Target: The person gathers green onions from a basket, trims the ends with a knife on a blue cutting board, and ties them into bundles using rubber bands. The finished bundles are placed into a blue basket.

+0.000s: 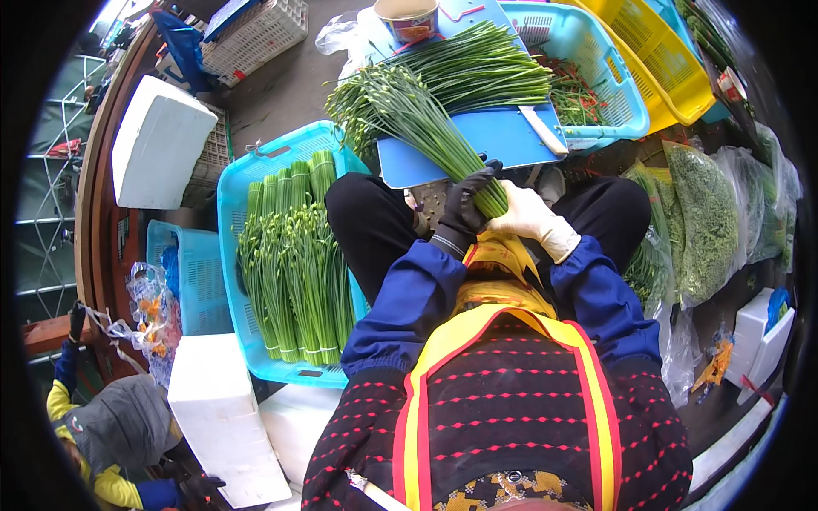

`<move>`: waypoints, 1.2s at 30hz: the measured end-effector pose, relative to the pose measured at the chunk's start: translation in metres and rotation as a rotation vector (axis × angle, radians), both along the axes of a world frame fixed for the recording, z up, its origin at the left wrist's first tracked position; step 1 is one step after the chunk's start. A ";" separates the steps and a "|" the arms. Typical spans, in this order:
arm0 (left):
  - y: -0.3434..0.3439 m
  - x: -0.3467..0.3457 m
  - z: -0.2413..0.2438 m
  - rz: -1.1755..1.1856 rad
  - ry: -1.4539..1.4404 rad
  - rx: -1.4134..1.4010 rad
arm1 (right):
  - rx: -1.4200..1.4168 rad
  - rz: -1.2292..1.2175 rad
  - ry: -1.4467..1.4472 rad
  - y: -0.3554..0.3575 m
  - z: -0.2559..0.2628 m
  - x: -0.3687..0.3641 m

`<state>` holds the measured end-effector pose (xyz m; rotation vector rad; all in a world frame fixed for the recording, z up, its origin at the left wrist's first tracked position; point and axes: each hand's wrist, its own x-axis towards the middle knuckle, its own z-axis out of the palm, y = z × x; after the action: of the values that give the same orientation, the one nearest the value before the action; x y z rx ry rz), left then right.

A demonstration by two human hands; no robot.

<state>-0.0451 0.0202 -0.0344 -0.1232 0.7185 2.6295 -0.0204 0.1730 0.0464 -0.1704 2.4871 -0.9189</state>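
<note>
A bunch of flowering garlic chives (pixel 447 137) slants up and away from my lap, its budded tops over a blue board (pixel 486 137). My left hand (pixel 465 201), in a black glove, is closed around the lower stems. Against the stem ends, my right hand (pixel 527 216), in a pale rubber glove, grips the same bunch. Behind it a loose heap of chive stems (pixel 479 67) lies across the board. A knife with a white handle (pixel 543 131) rests near the board's right edge, its blade mostly hidden under the stems.
To the left, a turquoise basket (pixel 230 191) holds several banded chive bundles (pixel 294 274). White foam boxes (pixel 223 415) stand beside it. At the right are a basket with trimmings (pixel 629 115), a yellow basket (pixel 671 64) and bagged greens (pixel 703 223). Another person (pixel 118 421) bends at lower left.
</note>
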 end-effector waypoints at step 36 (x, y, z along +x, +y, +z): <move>-0.009 -0.012 -0.025 -0.100 -0.015 -0.198 | -0.954 -0.236 -0.529 0.002 -0.023 0.025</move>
<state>-0.0574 0.0112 -0.0593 -0.1593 0.9537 2.4557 0.0050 0.1746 0.0238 0.0636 1.4540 -1.8991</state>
